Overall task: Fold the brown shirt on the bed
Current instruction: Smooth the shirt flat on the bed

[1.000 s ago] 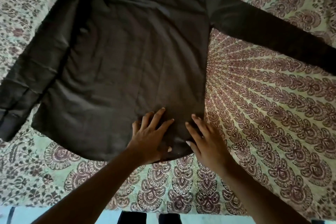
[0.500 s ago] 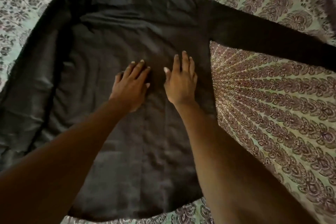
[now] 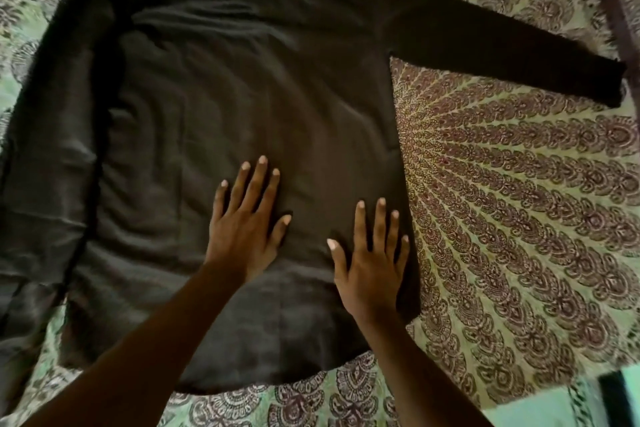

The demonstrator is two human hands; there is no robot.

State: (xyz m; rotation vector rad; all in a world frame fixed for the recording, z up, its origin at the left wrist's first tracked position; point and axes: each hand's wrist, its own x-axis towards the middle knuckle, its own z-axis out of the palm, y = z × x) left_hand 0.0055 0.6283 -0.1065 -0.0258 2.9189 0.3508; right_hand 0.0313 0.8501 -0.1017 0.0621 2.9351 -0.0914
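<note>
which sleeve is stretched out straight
The right sleeve, reaching flat across the patterned bedsheet; the left sleeve hangs down alongside the body.

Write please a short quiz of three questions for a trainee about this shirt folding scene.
1. True or false: both hands lie flat, fingers spread, on the dark brown long-sleeved shirt.
2. Which sleeve stretches straight out over the patterned paisley bedsheet: (a) the one on the person's right, (b) the one on the left?
3. Fill in: the right hand rests near the shirt's ___ side edge.

Key: 1 true, the left hand too; 2 a, the right sleeve; 3 right.
</note>
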